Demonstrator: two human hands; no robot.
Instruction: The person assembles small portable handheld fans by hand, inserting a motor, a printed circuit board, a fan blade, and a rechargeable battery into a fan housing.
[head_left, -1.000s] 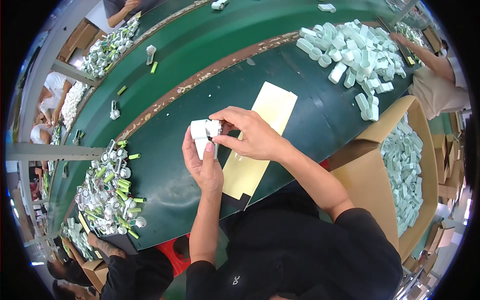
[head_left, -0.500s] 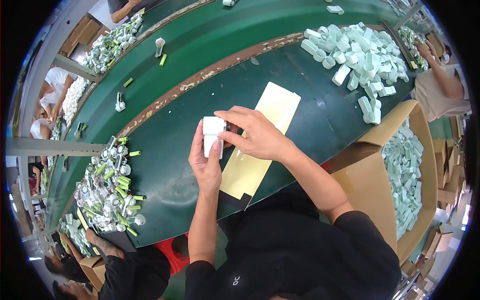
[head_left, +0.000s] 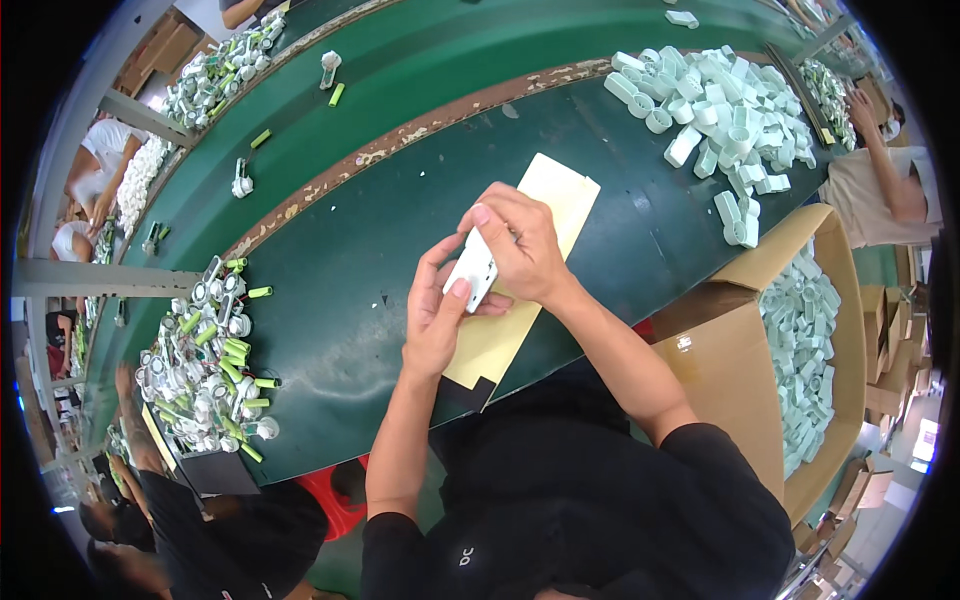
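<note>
A white plastic housing [head_left: 472, 272] with small dark slots on its side is held above the table in both hands. My left hand [head_left: 436, 312] grips its lower end, the thumb lying along the face. My right hand [head_left: 522, 246] wraps over the upper end, so that part is hidden. Beneath my hands a pale yellow strip [head_left: 556, 190] lies slantwise on the dark green table [head_left: 350, 300], a black patch at its near corner.
Pale green plastic housings [head_left: 735, 125] are heaped at the far right. More fill an open cardboard box [head_left: 735, 375] near my right arm. At left lies a pile of white parts with green cylinders [head_left: 205, 365]. Beyond the brown ledge runs a green conveyor [head_left: 400, 75] carrying scattered parts. Other people work nearby.
The housing has turned from upright to slanted, showing its slotted side. My right hand has moved from its side over its top, and both hands have shifted slightly right.
</note>
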